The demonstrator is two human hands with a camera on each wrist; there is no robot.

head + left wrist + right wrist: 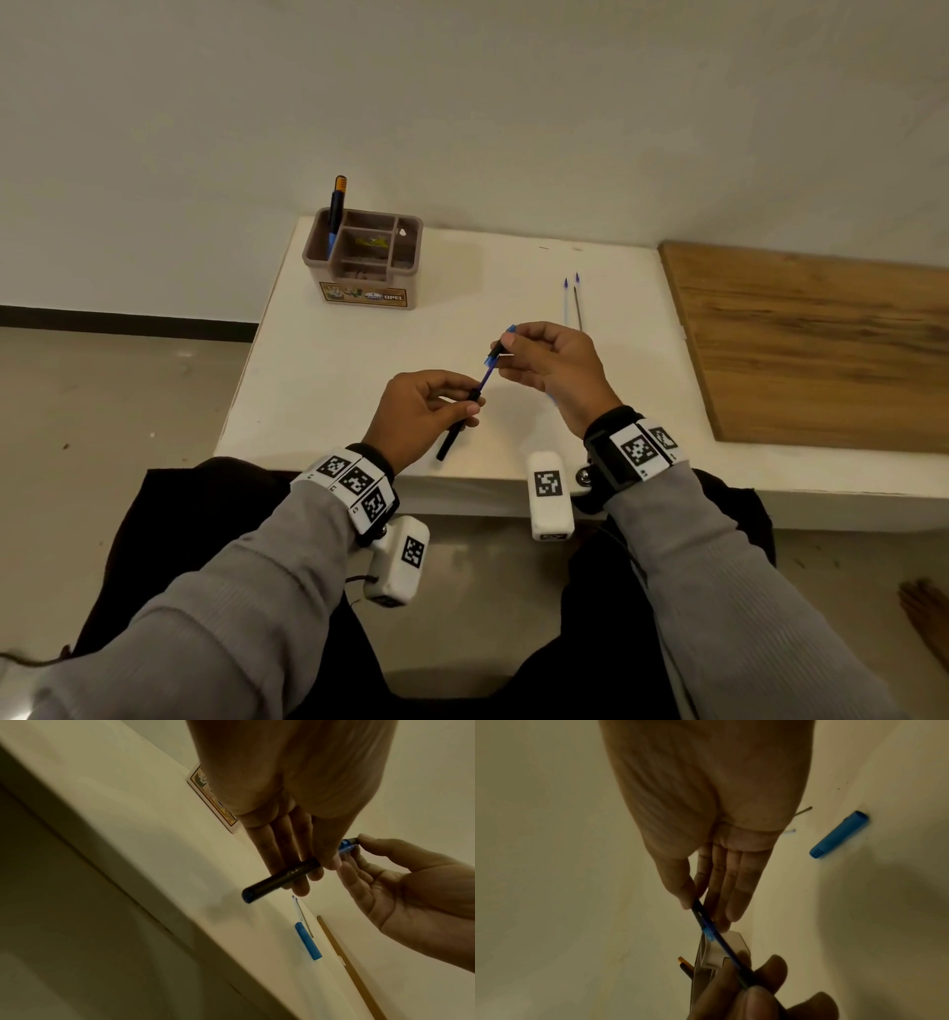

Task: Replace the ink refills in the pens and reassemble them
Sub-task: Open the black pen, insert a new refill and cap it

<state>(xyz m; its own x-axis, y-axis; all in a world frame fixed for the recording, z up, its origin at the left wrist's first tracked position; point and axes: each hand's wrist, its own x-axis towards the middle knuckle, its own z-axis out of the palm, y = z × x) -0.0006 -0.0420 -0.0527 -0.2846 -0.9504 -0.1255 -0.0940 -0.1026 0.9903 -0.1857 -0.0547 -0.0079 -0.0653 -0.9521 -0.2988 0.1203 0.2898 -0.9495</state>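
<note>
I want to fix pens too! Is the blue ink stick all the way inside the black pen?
No, partly out. A stretch of the blue refill shows bare between the black barrel in the left hand and the right hand.

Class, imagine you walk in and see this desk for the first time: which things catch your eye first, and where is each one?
First, the two hands above the middle of the white table: the left hand grips a black pen barrel, while the right hand pinches the tip section with the blue refill running between them. Next, the brown organiser box at the far left with one pen standing in it. Two spare refills lie beyond the right hand.
</note>
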